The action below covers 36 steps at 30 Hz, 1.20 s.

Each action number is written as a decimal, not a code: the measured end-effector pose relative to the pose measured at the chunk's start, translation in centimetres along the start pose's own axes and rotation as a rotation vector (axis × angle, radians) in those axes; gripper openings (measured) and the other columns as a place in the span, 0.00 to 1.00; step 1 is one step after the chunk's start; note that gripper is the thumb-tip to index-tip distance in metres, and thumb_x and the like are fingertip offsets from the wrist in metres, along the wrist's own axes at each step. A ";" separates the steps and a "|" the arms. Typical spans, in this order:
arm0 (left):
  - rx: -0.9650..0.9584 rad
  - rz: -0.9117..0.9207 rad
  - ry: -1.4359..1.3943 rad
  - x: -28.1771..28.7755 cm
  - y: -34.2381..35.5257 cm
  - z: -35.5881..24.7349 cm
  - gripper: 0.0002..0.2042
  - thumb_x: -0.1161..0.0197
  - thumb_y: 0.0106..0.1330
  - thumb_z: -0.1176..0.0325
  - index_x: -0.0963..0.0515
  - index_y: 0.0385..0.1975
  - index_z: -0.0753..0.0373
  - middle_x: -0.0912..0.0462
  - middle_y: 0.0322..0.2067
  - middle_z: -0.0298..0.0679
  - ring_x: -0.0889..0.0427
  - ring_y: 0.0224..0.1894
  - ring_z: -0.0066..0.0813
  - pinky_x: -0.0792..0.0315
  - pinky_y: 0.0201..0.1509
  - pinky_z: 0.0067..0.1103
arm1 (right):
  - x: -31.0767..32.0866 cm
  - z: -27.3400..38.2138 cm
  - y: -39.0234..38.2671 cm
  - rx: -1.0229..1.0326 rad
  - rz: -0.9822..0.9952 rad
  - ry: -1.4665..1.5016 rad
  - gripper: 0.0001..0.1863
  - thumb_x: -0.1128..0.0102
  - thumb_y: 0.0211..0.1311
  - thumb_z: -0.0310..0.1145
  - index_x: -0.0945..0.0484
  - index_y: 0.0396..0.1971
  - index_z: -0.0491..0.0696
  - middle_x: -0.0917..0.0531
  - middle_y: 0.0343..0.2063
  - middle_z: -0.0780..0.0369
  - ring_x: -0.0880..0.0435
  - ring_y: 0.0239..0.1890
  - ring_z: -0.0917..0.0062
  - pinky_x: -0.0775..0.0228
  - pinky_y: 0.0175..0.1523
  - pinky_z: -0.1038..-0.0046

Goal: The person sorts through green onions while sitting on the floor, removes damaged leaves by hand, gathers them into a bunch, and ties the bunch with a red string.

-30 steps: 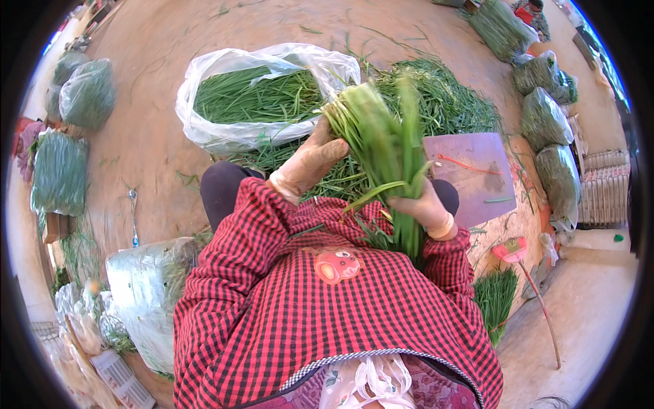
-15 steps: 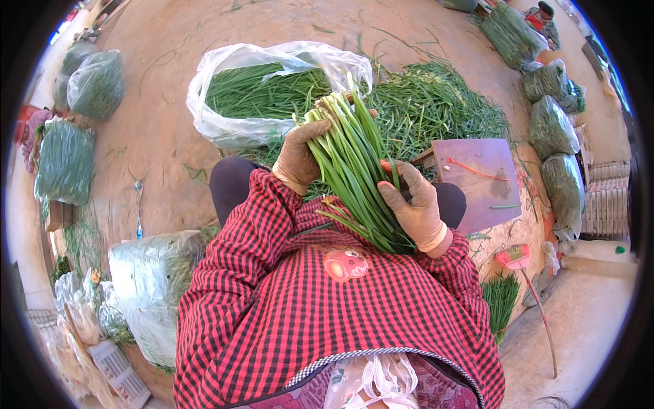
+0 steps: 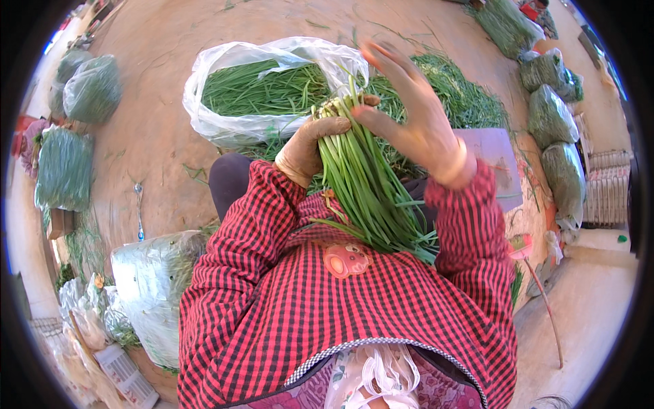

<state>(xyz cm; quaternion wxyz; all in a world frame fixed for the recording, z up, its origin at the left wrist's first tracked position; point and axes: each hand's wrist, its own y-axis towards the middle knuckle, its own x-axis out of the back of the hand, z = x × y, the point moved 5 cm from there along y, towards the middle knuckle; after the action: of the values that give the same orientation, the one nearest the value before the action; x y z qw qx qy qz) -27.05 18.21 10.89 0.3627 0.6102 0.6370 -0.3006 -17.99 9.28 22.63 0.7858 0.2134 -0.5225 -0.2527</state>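
Observation:
My gloved left hand (image 3: pixel 300 151) grips a bundle of long green leafy stalks (image 3: pixel 364 191) by its pale upper ends, the leaves trailing down toward my lap. My right hand (image 3: pixel 412 123), slightly blurred, is raised over the bundle's top right, fingers apart and thumb near the stalks; whether the thumb touches them I cannot tell. Beyond my hands, a white translucent plastic bag (image 3: pixel 197 119) holds similar greens, beside a loose heap (image 3: pixel 463 92) of them. A flat purplish board (image 3: pixel 501 184) is partly behind my right arm.
Wrapped bundles (image 3: pixel 63 170) stand along the left and right (image 3: pixel 552 116). A large wrapped bale (image 3: pixel 146 293) is at my lower left, near a long utensil (image 3: pixel 139 211). A red-headed broom or scoop (image 3: pixel 521 247) lies right. Part of another person (image 3: pixel 547 20) shows at top right.
My right hand has left the middle of the bundle and moved up, its fingers spreading. My left hand stays on the pale ends; the bundle now hangs more steeply.

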 end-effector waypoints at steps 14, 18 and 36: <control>-0.587 -0.195 0.015 2.5 -0.9 -8.5 0.15 0.41 0.60 0.69 0.25 0.46 0.65 0.27 0.28 0.34 0.24 0.38 0.32 0.29 0.57 0.33 | -7.4 -2.3 -5.3 -0.356 0.355 0.555 0.55 0.30 0.50 0.53 0.49 0.71 0.43 0.25 0.56 0.42 0.23 0.58 0.54 0.33 0.63 0.67; -0.719 -0.155 0.072 3.5 -3.9 -14.0 0.12 0.40 0.59 0.70 0.24 0.43 0.60 0.27 0.28 0.32 0.25 0.40 0.30 0.35 0.65 0.35 | -6.4 -9.1 -13.5 -0.633 0.786 0.171 0.33 0.32 0.53 0.46 0.27 0.59 0.50 0.16 0.44 0.50 0.17 0.48 0.59 0.28 0.55 0.65; -0.769 -0.574 0.856 -2.9 -2.2 -10.9 0.18 0.43 0.65 0.72 0.29 0.54 0.67 0.20 0.40 0.40 0.20 0.45 0.34 0.26 0.54 0.28 | -6.2 3.7 0.5 -0.092 -0.138 0.416 0.50 0.24 0.34 0.39 0.40 0.61 0.40 0.24 0.47 0.46 0.24 0.53 0.50 0.33 0.59 0.57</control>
<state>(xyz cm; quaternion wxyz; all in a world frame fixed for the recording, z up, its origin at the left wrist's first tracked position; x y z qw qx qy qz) -30.30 25.43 19.29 0.1746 0.3079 0.9255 0.1345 -23.41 13.27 19.86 0.8663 0.2602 -0.3213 -0.2802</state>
